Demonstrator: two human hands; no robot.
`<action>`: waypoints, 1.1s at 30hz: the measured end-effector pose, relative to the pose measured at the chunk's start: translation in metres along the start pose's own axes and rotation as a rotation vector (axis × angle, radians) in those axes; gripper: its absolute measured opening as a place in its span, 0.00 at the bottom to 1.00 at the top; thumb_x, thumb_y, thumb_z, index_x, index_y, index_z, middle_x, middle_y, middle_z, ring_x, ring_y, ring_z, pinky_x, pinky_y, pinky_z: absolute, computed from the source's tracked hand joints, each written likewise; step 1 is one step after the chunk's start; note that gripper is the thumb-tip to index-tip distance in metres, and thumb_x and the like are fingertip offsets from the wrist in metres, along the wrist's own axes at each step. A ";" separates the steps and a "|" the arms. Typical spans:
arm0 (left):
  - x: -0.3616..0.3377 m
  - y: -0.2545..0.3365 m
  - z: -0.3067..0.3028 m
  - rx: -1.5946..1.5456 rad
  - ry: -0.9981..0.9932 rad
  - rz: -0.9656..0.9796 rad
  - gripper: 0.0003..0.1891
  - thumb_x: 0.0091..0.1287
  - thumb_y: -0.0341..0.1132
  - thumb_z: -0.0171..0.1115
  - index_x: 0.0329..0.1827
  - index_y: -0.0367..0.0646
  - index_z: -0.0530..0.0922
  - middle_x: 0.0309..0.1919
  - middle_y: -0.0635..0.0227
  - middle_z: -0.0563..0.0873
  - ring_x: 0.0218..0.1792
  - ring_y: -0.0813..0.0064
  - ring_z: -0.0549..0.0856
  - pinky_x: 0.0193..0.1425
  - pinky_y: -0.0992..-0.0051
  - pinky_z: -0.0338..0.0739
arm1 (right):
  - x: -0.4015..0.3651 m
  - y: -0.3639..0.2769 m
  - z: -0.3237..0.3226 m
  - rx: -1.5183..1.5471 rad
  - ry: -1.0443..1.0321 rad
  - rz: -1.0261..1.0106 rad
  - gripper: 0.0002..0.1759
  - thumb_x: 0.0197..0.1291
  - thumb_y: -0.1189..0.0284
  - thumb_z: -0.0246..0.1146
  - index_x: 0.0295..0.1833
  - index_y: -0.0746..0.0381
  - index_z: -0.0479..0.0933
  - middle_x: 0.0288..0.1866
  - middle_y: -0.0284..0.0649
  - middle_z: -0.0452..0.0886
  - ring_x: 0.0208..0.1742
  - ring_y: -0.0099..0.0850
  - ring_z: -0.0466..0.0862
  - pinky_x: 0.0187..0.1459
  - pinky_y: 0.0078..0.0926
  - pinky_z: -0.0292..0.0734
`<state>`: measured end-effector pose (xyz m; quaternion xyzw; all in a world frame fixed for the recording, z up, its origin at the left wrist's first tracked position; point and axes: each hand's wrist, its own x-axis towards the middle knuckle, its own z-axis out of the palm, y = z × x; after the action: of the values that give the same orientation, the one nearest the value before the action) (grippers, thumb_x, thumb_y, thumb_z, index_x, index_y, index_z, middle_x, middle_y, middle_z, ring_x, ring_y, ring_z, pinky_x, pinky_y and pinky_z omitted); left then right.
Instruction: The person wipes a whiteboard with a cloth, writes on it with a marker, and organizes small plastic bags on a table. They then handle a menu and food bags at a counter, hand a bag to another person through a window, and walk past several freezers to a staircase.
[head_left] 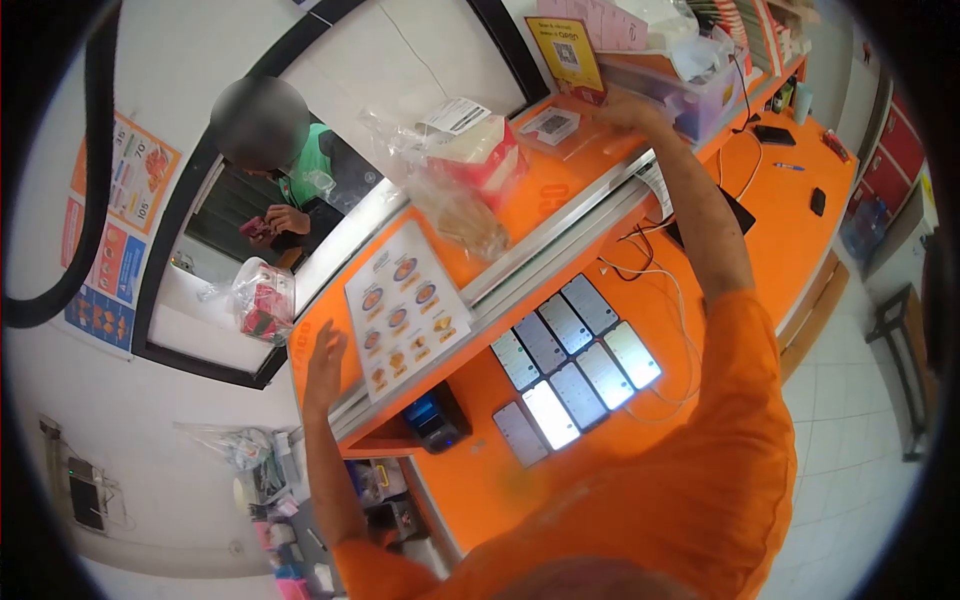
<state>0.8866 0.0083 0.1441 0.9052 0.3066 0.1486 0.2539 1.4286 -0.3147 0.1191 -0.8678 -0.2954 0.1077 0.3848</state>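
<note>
The right hand is far up the counter, small and smeared, and whether its fingers grip anything cannot be told. Print on the menu, the label on the bag and the phone screens is too small to read. The bag holds perhaps boxes, dimmed by plastic. The window frame hides the person outside below the chest.

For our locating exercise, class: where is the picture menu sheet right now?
In the head view, the menu sheet lies left of centre on the orange counter, beside the left hand, below the plastic-wrapped package.
</note>
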 end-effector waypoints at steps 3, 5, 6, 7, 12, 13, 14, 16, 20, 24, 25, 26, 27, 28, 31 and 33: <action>-0.057 0.002 -0.005 -0.076 -0.001 -0.104 0.28 0.70 0.47 0.52 0.69 0.42 0.61 0.59 0.55 0.73 0.60 0.64 0.73 0.61 0.67 0.67 | 0.006 0.030 0.005 0.332 -0.008 -0.160 0.23 0.54 0.60 0.64 0.51 0.64 0.76 0.38 0.37 0.81 0.44 0.24 0.80 0.46 0.19 0.73; -0.085 -0.009 -0.007 -0.188 0.046 -0.058 0.26 0.71 0.41 0.52 0.68 0.41 0.62 0.59 0.56 0.73 0.61 0.64 0.72 0.62 0.67 0.66 | 0.004 0.046 0.009 0.546 0.014 -0.230 0.23 0.52 0.62 0.66 0.51 0.65 0.76 0.40 0.37 0.80 0.46 0.25 0.80 0.47 0.20 0.72; -0.097 -0.012 -0.008 -0.196 0.045 -0.067 0.26 0.71 0.41 0.52 0.68 0.41 0.62 0.59 0.56 0.73 0.61 0.64 0.72 0.62 0.67 0.66 | 0.002 0.049 0.010 0.767 0.043 -0.305 0.23 0.50 0.65 0.67 0.50 0.65 0.76 0.42 0.38 0.80 0.48 0.25 0.79 0.49 0.20 0.71; -0.107 -0.015 -0.009 -0.199 0.073 -0.074 0.25 0.71 0.39 0.52 0.68 0.41 0.62 0.60 0.56 0.72 0.61 0.64 0.71 0.64 0.67 0.64 | 0.000 0.052 0.010 0.759 0.033 -0.302 0.23 0.50 0.65 0.67 0.50 0.65 0.76 0.42 0.38 0.80 0.48 0.25 0.79 0.49 0.20 0.71; -0.140 -0.010 -0.011 -0.237 0.192 -0.154 0.24 0.72 0.40 0.48 0.67 0.40 0.63 0.61 0.57 0.71 0.63 0.63 0.70 0.67 0.68 0.61 | -0.026 0.044 -0.014 0.300 0.049 -0.247 0.31 0.49 0.61 0.70 0.56 0.65 0.71 0.46 0.41 0.79 0.53 0.31 0.77 0.53 0.25 0.69; -0.143 -0.014 -0.010 -0.281 0.208 -0.127 0.24 0.72 0.41 0.49 0.67 0.40 0.63 0.61 0.57 0.71 0.62 0.63 0.71 0.66 0.68 0.62 | -0.028 0.042 -0.019 0.293 0.041 -0.250 0.31 0.49 0.61 0.70 0.56 0.65 0.71 0.46 0.41 0.79 0.53 0.31 0.77 0.53 0.25 0.69; -0.142 -0.024 -0.009 -0.288 0.212 -0.134 0.24 0.72 0.41 0.49 0.67 0.40 0.63 0.61 0.57 0.71 0.62 0.63 0.71 0.66 0.68 0.62 | -0.031 0.038 -0.024 0.230 -0.035 -0.206 0.35 0.48 0.59 0.71 0.59 0.65 0.69 0.46 0.41 0.79 0.54 0.32 0.76 0.53 0.26 0.69; -0.142 -0.043 -0.004 -0.313 0.233 -0.053 0.22 0.72 0.37 0.50 0.66 0.39 0.64 0.61 0.58 0.72 0.63 0.64 0.70 0.68 0.68 0.61 | -0.035 0.036 -0.027 0.157 -0.119 -0.165 0.38 0.47 0.57 0.71 0.61 0.64 0.67 0.47 0.42 0.79 0.55 0.32 0.76 0.53 0.27 0.70; -0.149 -0.023 0.013 -0.391 0.210 -0.052 0.22 0.71 0.37 0.51 0.65 0.39 0.65 0.62 0.60 0.71 0.63 0.66 0.70 0.67 0.68 0.61 | -0.042 0.046 -0.022 0.269 -0.074 -0.253 0.34 0.51 0.64 0.69 0.62 0.62 0.65 0.43 0.40 0.80 0.49 0.29 0.78 0.48 0.26 0.73; -0.162 -0.026 0.028 -0.420 0.191 -0.043 0.22 0.70 0.37 0.52 0.65 0.39 0.65 0.62 0.61 0.71 0.63 0.66 0.70 0.67 0.67 0.62 | -0.016 0.074 -0.011 0.216 -0.014 -0.350 0.27 0.57 0.77 0.63 0.62 0.60 0.65 0.40 0.37 0.80 0.44 0.26 0.80 0.45 0.21 0.75; -0.166 -0.026 0.029 -0.423 0.196 -0.050 0.22 0.70 0.37 0.52 0.65 0.39 0.65 0.62 0.61 0.71 0.63 0.66 0.70 0.67 0.67 0.62 | -0.015 0.077 -0.010 0.315 -0.048 -0.288 0.23 0.56 0.80 0.62 0.58 0.58 0.68 0.39 0.36 0.79 0.40 0.24 0.79 0.43 0.19 0.76; -0.170 -0.027 0.029 -0.387 0.187 -0.046 0.22 0.71 0.39 0.51 0.65 0.40 0.65 0.62 0.61 0.71 0.63 0.66 0.70 0.65 0.67 0.63 | -0.010 0.079 -0.010 0.312 -0.055 -0.291 0.23 0.56 0.80 0.62 0.58 0.58 0.68 0.39 0.36 0.79 0.40 0.24 0.79 0.43 0.19 0.76; -0.172 -0.026 0.030 -0.351 0.181 -0.039 0.23 0.71 0.42 0.50 0.66 0.42 0.65 0.62 0.62 0.71 0.62 0.66 0.70 0.64 0.67 0.64 | -0.004 0.079 -0.011 0.296 -0.068 -0.309 0.21 0.55 0.79 0.63 0.55 0.57 0.69 0.38 0.35 0.79 0.40 0.24 0.79 0.43 0.21 0.75; -0.175 -0.025 0.031 -0.355 0.186 -0.043 0.23 0.71 0.42 0.50 0.66 0.42 0.65 0.62 0.62 0.71 0.62 0.66 0.70 0.64 0.67 0.64 | 0.002 0.080 -0.013 0.280 -0.082 -0.327 0.19 0.54 0.79 0.63 0.52 0.57 0.70 0.37 0.35 0.78 0.39 0.25 0.78 0.43 0.22 0.75; -0.186 -0.023 0.028 -0.382 0.179 -0.107 0.23 0.72 0.42 0.49 0.66 0.42 0.65 0.62 0.62 0.71 0.62 0.67 0.70 0.63 0.68 0.64 | -0.008 0.058 -0.018 0.163 -0.083 -0.193 0.14 0.52 0.76 0.64 0.46 0.60 0.72 0.36 0.35 0.77 0.39 0.27 0.77 0.44 0.25 0.73; -0.193 -0.025 0.031 -0.403 0.198 -0.102 0.24 0.71 0.44 0.50 0.66 0.43 0.65 0.61 0.63 0.72 0.63 0.67 0.70 0.63 0.67 0.64 | 0.023 0.073 -0.010 -0.019 -0.006 -0.381 0.14 0.51 0.74 0.65 0.44 0.61 0.74 0.36 0.37 0.78 0.41 0.29 0.77 0.45 0.26 0.73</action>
<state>0.7396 -0.1072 0.0829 0.8007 0.3394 0.2817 0.4053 1.4822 -0.3456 0.0733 -0.7993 -0.4566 0.0329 0.3893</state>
